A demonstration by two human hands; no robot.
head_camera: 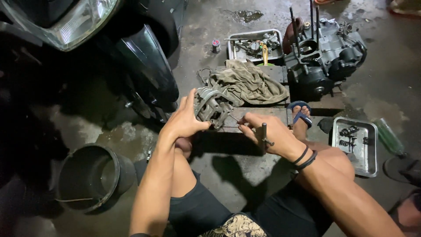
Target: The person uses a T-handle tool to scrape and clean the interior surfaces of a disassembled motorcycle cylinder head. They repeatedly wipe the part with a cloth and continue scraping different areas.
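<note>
My left hand grips a grey finned metal cylinder head and holds it on edge on a low wooden block. My right hand is closed around a dark T-shaped tool, and its fingertips pinch a thin part at the lower right side of the cylinder head. Both forearms reach forward over my bent knees.
A grey-green rag lies behind the block. A motorcycle engine case stands at the back right, with a metal tray of parts beside it. Another tray sits right. A motorcycle's front stands left, a black bucket below.
</note>
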